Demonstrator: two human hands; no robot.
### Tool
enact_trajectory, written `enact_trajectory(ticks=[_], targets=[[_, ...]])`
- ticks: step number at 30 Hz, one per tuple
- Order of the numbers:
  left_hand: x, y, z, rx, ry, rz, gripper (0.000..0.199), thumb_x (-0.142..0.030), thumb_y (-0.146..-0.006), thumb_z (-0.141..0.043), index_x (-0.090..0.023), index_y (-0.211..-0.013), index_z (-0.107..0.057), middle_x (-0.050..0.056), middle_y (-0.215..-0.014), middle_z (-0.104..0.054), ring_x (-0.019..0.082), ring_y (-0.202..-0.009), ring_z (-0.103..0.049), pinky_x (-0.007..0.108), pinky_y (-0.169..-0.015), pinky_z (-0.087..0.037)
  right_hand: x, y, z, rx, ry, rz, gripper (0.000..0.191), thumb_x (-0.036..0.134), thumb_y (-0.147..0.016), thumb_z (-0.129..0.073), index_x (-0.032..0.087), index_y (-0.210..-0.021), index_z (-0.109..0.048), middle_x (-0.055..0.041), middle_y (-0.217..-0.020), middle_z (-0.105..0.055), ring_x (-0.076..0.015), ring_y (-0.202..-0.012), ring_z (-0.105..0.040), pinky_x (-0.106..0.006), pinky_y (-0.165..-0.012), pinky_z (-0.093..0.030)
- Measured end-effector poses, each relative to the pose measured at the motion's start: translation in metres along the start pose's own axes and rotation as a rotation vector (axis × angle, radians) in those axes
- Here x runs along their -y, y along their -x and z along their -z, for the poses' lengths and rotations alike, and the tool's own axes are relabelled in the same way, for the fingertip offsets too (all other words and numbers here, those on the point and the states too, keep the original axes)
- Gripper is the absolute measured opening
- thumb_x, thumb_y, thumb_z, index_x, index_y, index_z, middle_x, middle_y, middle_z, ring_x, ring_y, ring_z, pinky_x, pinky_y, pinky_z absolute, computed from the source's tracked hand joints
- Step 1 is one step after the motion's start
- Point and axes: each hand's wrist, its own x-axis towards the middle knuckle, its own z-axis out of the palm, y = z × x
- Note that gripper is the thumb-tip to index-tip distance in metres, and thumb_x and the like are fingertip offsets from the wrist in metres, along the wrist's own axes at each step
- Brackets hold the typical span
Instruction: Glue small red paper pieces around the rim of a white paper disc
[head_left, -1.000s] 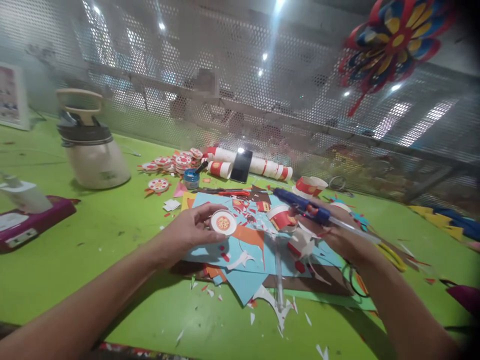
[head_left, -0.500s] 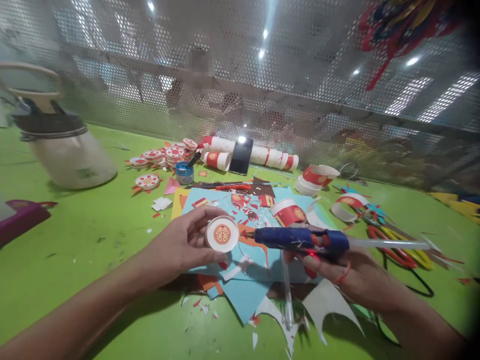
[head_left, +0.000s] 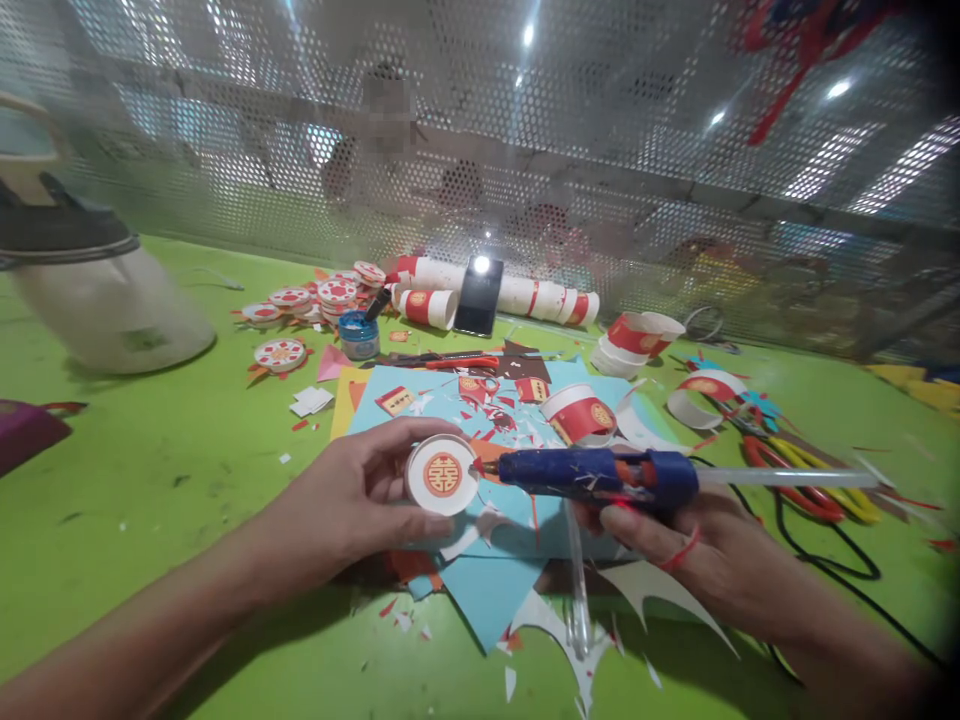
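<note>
My left hand (head_left: 352, 495) holds a round white paper cup bottom (head_left: 420, 490) by its edge, fingers behind and thumb below. A red-and-gold double-happiness emblem (head_left: 442, 474) marks its face, which is turned to me. My right hand (head_left: 675, 535) grips a blue hot glue gun (head_left: 562, 473), with a clear glue stick (head_left: 787, 479) jutting from its back. The gun's nozzle is at the cup bottom's right rim, where a small red bit shows; whether they touch I cannot tell. A small red light glows on the gun. Beneath lie light blue paper sheets (head_left: 491, 590) strewn with scraps.
Behind are decorated discs (head_left: 337, 290), a blue jar (head_left: 358, 335), a phone (head_left: 478, 297) and a long white-and-red paper-cup tube (head_left: 517, 295). Cut cups (head_left: 577, 415) and scissors (head_left: 795, 480) lie to the right, near a black cord (head_left: 832, 565). A large jug (head_left: 112, 300) stands left.
The glue gun's nozzle has come up to the cup bottom's rim, closing a small gap. The view has shifted slightly; both hands keep their grips.
</note>
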Motion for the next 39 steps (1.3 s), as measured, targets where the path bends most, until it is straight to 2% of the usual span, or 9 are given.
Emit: enact_trajectory(ticks=[5, 9, 12, 16, 22, 28, 35, 39], targets=[[-0.001, 0.002, -0.001, 0.009, -0.05, -0.011, 0.058, -0.019, -0.062, -0.087, -0.021, -0.114, -0.06, 0.005, -0.106, -0.071, 0.023, -0.096, -0.069, 0.036, -0.086, -0.057, 0.002, 0.003, -0.001, 0.041, 0.046, -0.119, 0.035, 0.051, -0.093, -0.05, 0.026, -0.089, -0.075, -0.0038, -0.081, -0.074, -0.0239, -0.077, -0.071, -0.038, -0.073, -0.06], [-0.002, 0.002, 0.0, 0.008, -0.086, -0.02, 0.059, -0.02, -0.063, -0.087, -0.021, -0.114, -0.059, 0.004, -0.104, -0.071, 0.022, -0.095, -0.068, 0.035, -0.085, -0.056, 0.0, 0.005, -0.002, 0.033, 0.051, -0.13, 0.035, 0.053, -0.091, -0.051, 0.027, -0.09, -0.075, -0.0044, -0.089, -0.075, -0.0264, -0.085, -0.071, -0.041, -0.079, -0.059], [-0.002, 0.002, -0.001, 0.014, -0.107, -0.014, 0.059, -0.021, -0.064, -0.086, -0.02, -0.116, -0.057, 0.004, -0.105, -0.07, 0.022, -0.096, -0.067, 0.036, -0.085, -0.055, 0.001, 0.005, -0.002, 0.036, 0.045, -0.137, 0.036, 0.053, -0.092, -0.05, 0.028, -0.092, -0.076, -0.0039, -0.089, -0.076, -0.0266, -0.086, -0.071, -0.04, -0.079, -0.06], [-0.002, 0.001, 0.0, 0.02, -0.115, -0.006, 0.059, -0.021, -0.065, -0.086, -0.021, -0.117, -0.056, 0.004, -0.106, -0.07, 0.021, -0.097, -0.067, 0.035, -0.087, -0.055, 0.003, 0.005, -0.003, 0.03, 0.075, -0.146, 0.037, 0.054, -0.092, -0.05, 0.028, -0.094, -0.076, -0.0031, -0.086, -0.076, -0.0262, -0.08, -0.071, -0.039, -0.071, -0.061], [0.0, 0.001, 0.002, 0.027, -0.133, -0.013, 0.06, -0.022, -0.064, -0.086, -0.022, -0.116, -0.057, 0.003, -0.104, -0.07, 0.021, -0.096, -0.067, 0.034, -0.086, -0.054, 0.007, 0.005, -0.002, 0.014, 0.091, -0.111, 0.032, 0.046, -0.093, -0.05, 0.027, -0.095, -0.076, -0.0027, -0.092, -0.077, -0.0234, -0.083, -0.072, -0.034, -0.074, -0.06], [-0.001, 0.002, 0.003, 0.016, -0.132, -0.014, 0.061, -0.021, -0.064, -0.086, -0.022, -0.117, -0.056, 0.003, -0.104, -0.071, 0.021, -0.096, -0.068, 0.034, -0.086, -0.054, 0.009, 0.003, 0.0, -0.014, 0.098, -0.108, 0.032, 0.045, -0.093, -0.052, 0.025, -0.082, -0.074, -0.002, -0.078, -0.075, -0.0196, -0.074, -0.071, -0.027, -0.07, -0.06], [-0.004, 0.003, 0.001, 0.008, -0.161, -0.025, 0.06, -0.022, -0.063, -0.086, -0.021, -0.115, -0.057, 0.004, -0.102, -0.071, 0.023, -0.095, -0.068, 0.034, -0.084, -0.055, 0.012, 0.004, 0.0, -0.001, 0.111, -0.126, 0.035, 0.046, -0.093, -0.05, 0.024, -0.079, -0.073, -0.0022, -0.075, -0.074, -0.0192, -0.072, -0.071, -0.027, -0.071, -0.06], [-0.003, 0.003, 0.001, 0.018, -0.156, -0.03, 0.059, -0.022, -0.064, -0.086, -0.022, -0.115, -0.057, 0.003, -0.101, -0.072, 0.021, -0.094, -0.068, 0.032, -0.082, -0.054, 0.013, 0.004, 0.0, 0.011, 0.106, -0.111, 0.034, 0.045, -0.094, -0.049, 0.023, -0.084, -0.074, -0.0027, -0.081, -0.075, -0.0197, -0.075, -0.071, -0.028, -0.072, -0.059]])
